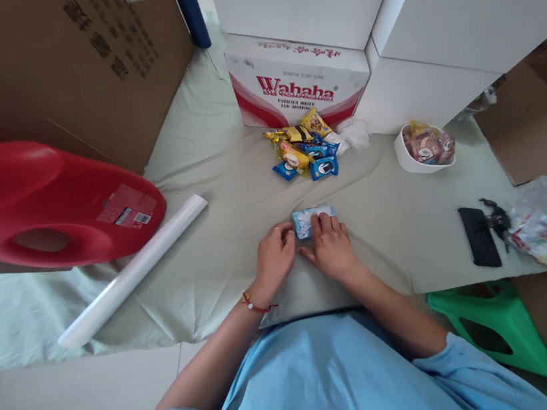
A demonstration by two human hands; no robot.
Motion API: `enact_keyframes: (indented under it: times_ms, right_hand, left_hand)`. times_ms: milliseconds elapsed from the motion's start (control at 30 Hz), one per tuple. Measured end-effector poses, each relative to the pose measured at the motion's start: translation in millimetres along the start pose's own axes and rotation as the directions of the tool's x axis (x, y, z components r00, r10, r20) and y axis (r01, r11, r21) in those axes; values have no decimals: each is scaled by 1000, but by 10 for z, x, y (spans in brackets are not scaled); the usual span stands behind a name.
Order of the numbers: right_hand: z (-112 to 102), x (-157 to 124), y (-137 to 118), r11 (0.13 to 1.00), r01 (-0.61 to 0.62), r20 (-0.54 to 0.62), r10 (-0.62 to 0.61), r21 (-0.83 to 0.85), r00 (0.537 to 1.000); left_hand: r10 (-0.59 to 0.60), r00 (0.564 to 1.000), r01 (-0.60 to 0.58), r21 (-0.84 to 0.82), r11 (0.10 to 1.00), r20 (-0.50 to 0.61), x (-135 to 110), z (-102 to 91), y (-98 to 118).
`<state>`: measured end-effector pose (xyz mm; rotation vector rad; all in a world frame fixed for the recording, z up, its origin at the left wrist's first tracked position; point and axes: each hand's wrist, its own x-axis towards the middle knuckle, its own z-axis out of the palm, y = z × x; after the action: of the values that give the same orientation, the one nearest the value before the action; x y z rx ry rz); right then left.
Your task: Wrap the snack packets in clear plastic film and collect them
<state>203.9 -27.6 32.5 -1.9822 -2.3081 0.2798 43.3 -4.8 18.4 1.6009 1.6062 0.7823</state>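
Observation:
A small light blue and white packet (301, 225) lies flat on the pale green cloth in front of me. My right hand (334, 251) rests over it, fingers stretched out on its top and thumb apart from them. At the packet's left edge is my left hand (275, 256), its fingers curled in and drawn together; whether anything small is between them is hidden. Beyond the packet lies a pile of wrapped snacks (296, 155) in yellow and blue wrappers.
Behind the snacks stands a Wahaha water carton (298, 84). To the right are a white tub of snacks (416, 162), a black phone (479, 237), keys (497, 219) and a plastic bag (543, 223). A white roll (135, 270) and a red plastic piece (75, 197) occupy the left.

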Motion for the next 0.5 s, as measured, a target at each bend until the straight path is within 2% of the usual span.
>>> enact_keyframes:
  times_ms: [100, 200, 333, 400, 433, 500]
  right_hand:
    - [89, 25, -66, 998, -68, 3, 68, -11, 998]
    - [142, 28, 13, 998, -50, -29, 51, 29, 998]
    - [17, -33, 242, 963, 59, -221, 1, 262, 975]
    - [-111, -53, 362, 880, 106, -297, 41, 463, 954]
    - [-173, -56, 413, 813, 122, -292, 62, 570, 954]
    - [-263, -52, 482, 640, 116, -193, 51, 759, 980]
  left_hand:
    - [-16, 995, 25, -93, 995, 96, -6, 60, 122]
    - [2, 992, 33, -274, 961, 126, -65, 36, 206]
    - [13, 989, 76, -575, 814, 148, -86, -98, 234]
    - [-22, 995, 76, -610, 789, 95, -58, -143, 241]
    - [-33, 996, 77, -610, 789, 83, -43, -148, 245]
    - [-16, 986, 119, -623, 773, 169, -21, -116, 252]
